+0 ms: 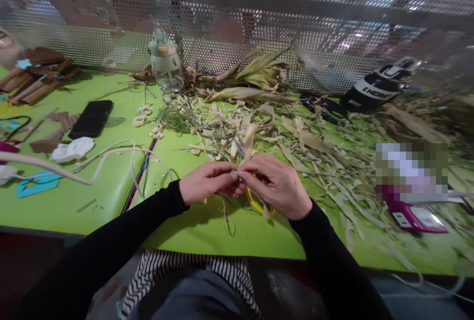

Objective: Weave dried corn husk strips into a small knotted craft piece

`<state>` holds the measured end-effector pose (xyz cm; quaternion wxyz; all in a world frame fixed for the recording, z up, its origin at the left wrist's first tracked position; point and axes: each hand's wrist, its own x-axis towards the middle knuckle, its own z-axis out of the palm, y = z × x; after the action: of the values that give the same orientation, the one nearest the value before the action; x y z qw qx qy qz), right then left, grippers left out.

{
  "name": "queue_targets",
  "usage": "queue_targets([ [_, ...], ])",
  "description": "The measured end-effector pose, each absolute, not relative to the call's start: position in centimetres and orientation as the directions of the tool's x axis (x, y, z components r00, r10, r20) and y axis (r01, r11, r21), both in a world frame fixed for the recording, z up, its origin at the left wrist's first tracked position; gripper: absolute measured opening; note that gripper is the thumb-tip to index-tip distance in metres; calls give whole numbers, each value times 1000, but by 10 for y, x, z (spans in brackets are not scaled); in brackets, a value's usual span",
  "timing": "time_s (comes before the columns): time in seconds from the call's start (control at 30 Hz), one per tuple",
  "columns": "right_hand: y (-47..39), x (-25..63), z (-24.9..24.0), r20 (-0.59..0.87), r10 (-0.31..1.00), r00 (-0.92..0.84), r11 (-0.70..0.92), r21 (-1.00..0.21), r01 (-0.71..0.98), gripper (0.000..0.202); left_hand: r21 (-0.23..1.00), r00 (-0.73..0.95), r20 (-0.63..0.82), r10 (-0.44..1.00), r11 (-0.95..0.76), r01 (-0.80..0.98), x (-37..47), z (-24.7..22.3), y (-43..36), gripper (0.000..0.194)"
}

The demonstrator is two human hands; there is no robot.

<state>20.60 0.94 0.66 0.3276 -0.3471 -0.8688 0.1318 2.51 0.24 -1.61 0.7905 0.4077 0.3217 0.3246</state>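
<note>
My left hand and my right hand meet close above the green table. Both are closed, thumbs and forefingers pinched together on a small pale strip of corn husk, mostly covered by the fingertips. Beneath my right hand shows a yellow scissor handle; whether the palm touches it is hidden. A wider dry husk stands up just beyond the fingers. Thin husk scraps lie on the table below my hands.
Husk shreds spread across the middle and right. Behind them stand a clear bottle and a tilted black bottle. Leftward lie a phone, a white cable and brown strips. A perforated metal panel closes off the back.
</note>
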Motion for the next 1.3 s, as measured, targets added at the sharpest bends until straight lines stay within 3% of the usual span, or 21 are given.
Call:
queue_targets([
  [0.27,10,202,0,499,740,-451,672,-531,516,11,803,422,-243,874,425,-418,25,-20,4,33],
  [0.53,6,197,-9,474,809,-348,588,-665,460,5,838,378,-218,900,371,-399,27,-22,6,32],
  [0.8,4,194,-2,556,735,-389,670,-501,548,12,876,365,-193,911,328,-355,26,-19,8,23],
  [0.93,2,192,-6,523,769,-368,633,-541,553,5,886,334,-169,927,292,-361,26,-19,8,28],
  [1.17,7,196,-9,474,835,-279,545,-643,538,5,852,317,-198,928,322,-413,26,-15,7,19],
  [1.3,3,193,-7,520,819,-243,543,-561,625,3,856,317,-177,932,305,-417,26,-17,6,19],
])
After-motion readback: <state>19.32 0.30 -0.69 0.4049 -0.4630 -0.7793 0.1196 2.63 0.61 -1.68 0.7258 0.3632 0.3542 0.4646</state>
